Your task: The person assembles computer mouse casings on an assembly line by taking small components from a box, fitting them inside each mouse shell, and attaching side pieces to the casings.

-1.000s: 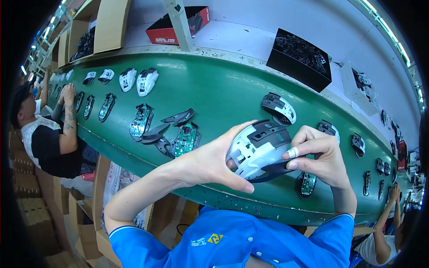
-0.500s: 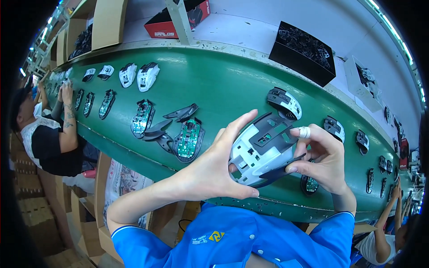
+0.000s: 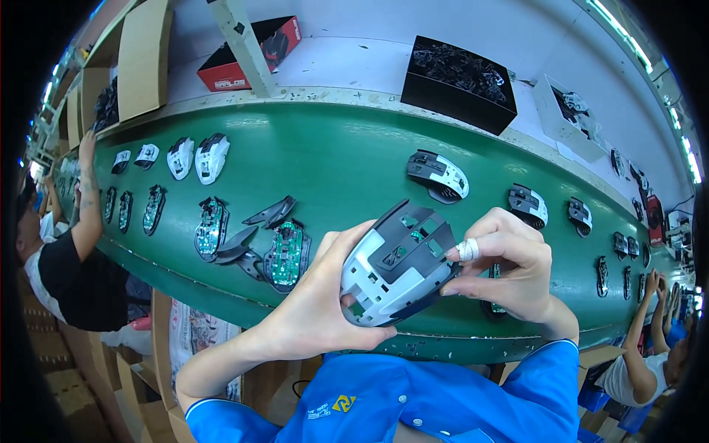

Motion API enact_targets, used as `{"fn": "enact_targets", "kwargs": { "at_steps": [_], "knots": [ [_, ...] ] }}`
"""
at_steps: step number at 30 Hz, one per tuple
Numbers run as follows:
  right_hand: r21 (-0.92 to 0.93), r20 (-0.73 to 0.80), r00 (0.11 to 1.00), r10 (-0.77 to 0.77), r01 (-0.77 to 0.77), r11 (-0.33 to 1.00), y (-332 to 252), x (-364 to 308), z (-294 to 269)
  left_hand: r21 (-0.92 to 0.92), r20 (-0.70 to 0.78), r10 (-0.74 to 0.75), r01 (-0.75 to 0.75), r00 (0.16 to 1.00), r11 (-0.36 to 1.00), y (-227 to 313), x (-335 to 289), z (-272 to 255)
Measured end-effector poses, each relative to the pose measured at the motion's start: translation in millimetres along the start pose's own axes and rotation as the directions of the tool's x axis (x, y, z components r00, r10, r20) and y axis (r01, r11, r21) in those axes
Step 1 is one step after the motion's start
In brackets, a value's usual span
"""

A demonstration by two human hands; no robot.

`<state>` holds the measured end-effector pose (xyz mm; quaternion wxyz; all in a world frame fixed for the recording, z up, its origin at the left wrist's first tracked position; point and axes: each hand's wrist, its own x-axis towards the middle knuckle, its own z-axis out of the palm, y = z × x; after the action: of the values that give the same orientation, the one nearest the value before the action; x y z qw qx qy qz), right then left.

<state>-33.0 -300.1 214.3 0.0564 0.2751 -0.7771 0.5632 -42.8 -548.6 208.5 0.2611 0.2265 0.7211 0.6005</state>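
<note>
I hold a white and black computer mouse shell (image 3: pixel 395 266) over the near edge of the green conveyor belt (image 3: pixel 340 162). My left hand (image 3: pixel 321 303) cups it from below and the left, thumb under its rear. My right hand (image 3: pixel 509 269) grips its right side, with white tape round the forefinger. Just left of my left hand lie a mouse base with a green circuit board (image 3: pixel 286 255) and loose black side pieces (image 3: pixel 258 221). Another circuit board base (image 3: pixel 210 227) lies further left.
Assembled mice (image 3: pixel 439 176) and more bases run along the belt both ways. A black tray of parts (image 3: pixel 458 81), a red box (image 3: pixel 247 55) and cardboard boxes (image 3: pixel 144 59) stand on the shelf behind. Other workers sit at far left (image 3: pixel 70 258) and lower right (image 3: pixel 642 354).
I have tilted and turned the mouse shell between my hands, and it sits slightly lower over the belt edge. My right fingers have shifted along its side.
</note>
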Motion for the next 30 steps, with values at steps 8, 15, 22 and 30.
{"fn": "enact_targets", "kwargs": {
  "at_steps": [8, 15, 22, 30],
  "knots": [
    [-0.041, -0.035, 0.999, -0.025, 0.024, 0.999, -5, 1, -2, 0.115, 0.001, 0.046, -0.046, 0.999, 0.992, 1, 2, 0],
    [-0.078, -0.012, 1.0, -0.014, 0.013, 0.997, -13, 2, -6, 0.218, -0.001, 0.071, -0.069, 0.997, 0.974, 9, 0, 1],
    [-0.064, -0.023, 1.0, 0.011, -0.012, 0.998, -11, 6, -4, 0.167, -0.023, 0.08, -0.075, 0.997, 0.983, 6, 0, 1],
    [-0.096, 0.017, 0.998, -0.054, 0.056, 0.994, -13, 7, -9, 0.211, -0.029, 0.138, -0.128, 0.99, 0.969, 5, 2, 3]
  ]
}}
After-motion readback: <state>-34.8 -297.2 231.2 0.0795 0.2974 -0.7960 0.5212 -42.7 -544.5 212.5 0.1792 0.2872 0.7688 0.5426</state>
